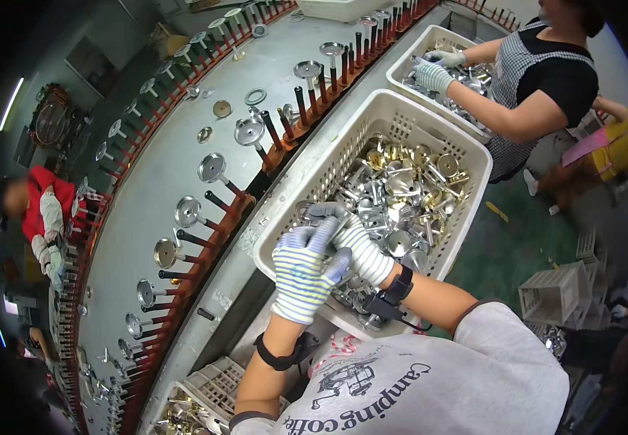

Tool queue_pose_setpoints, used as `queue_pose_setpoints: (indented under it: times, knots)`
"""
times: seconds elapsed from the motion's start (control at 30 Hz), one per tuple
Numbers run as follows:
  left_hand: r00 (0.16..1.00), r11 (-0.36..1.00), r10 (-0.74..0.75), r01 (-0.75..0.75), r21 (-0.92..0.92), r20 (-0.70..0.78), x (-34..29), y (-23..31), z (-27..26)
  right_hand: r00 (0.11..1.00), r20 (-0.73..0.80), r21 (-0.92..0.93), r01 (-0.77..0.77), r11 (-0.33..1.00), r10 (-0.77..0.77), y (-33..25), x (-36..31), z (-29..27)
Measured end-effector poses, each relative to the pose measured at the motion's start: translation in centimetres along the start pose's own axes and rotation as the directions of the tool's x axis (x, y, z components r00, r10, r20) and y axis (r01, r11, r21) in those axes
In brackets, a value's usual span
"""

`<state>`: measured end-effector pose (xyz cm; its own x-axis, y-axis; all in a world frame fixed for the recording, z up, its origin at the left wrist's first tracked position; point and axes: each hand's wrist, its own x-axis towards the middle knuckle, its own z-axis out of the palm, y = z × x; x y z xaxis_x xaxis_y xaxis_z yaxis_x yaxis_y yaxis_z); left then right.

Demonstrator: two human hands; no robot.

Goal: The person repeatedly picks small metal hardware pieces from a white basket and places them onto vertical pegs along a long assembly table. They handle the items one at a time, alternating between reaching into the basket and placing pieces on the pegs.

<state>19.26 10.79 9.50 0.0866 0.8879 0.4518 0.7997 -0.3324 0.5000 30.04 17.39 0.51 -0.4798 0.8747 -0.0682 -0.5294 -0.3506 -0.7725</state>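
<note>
My left hand (pixel 301 279) and my right hand (pixel 361 246) wear striped knit gloves with grey-coated fingers. They meet over the near left side of a white plastic basket (pixel 473 156). Fingers on both hands are bent and pressed close together, and whatever lies between them is hidden. Below and beyond them, the basket holds a heap of shiny metal parts (pixel 398 183), silver and gold, many with a round cup-like disc on a tube.
Left of the basket runs a curved line of red-based upright pegs (pixel 274 134), several carrying round metal parts (pixel 212 168), beside a grey table (pixel 154 174). Another gloved person works at a second basket (pixel 401 69). A slatted crate (pixel 216 388) with parts stands lower left.
</note>
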Motion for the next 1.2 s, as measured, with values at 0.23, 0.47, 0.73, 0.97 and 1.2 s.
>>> queue_pose_setpoints:
  times: [0.23, 0.47, 0.73, 0.97, 1.2]
  knots:
    - [0.995, 0.997, -0.024, 0.016, 0.081, 0.099, -0.3, -2.0, 0.6, 0.994, 0.102, -0.016, 0.039, 0.999, -0.037, -0.8, -1.0, 2.1]
    - [0.877, 0.766, -0.480, 0.426, -0.482, 0.013, -4.6, -6.7, -1.1, 0.997, -0.062, -0.020, -0.045, 0.999, 0.044, 0.1, 0.4, 0.4]
    - [0.679, -0.407, -0.599, 0.199, -0.892, 0.425, -6.7, -11.8, -2.0, 0.984, -0.018, 0.391, -0.155, 0.907, 0.175, -0.5, 0.6, 0.3]
    - [0.756, 0.188, -0.648, 0.045, -0.981, -0.089, 1.2, -16.5, -1.3, 0.981, 0.015, 0.333, -0.186, 0.924, 0.192, -0.3, 0.1, -0.1]
    - [0.591, 0.711, -0.609, 0.703, -0.034, -0.529, 4.3, -26.3, 0.5, 0.974, -0.027, 0.388, -0.197, 0.901, 0.224, -1.0, 0.3, 1.0]
